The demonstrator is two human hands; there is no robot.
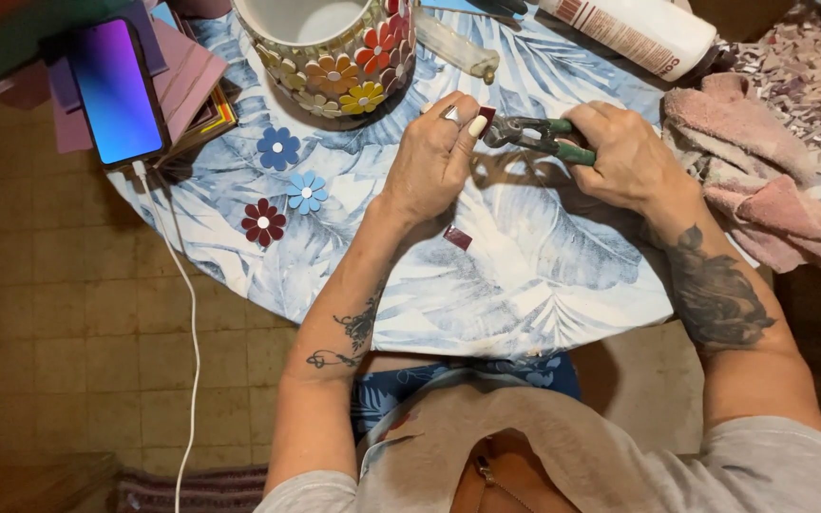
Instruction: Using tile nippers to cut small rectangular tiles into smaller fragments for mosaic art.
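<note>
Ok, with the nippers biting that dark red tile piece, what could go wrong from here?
1. The left hand pinches the small tile piece right at the nippers in the right hand; fingertips could get nipped.
2. A cut chip may fly off the table, as one dark red fragment already lies loose.
3. Chips could strike the lit phone nearby.

Warm overhead light falls brightest on the bench [525,275] centre; the floor and corners dim toward seven and three o'clock. Soft shadows lie under both wrists. Focus is fairly sharp, edges slightly bowed.
</note>
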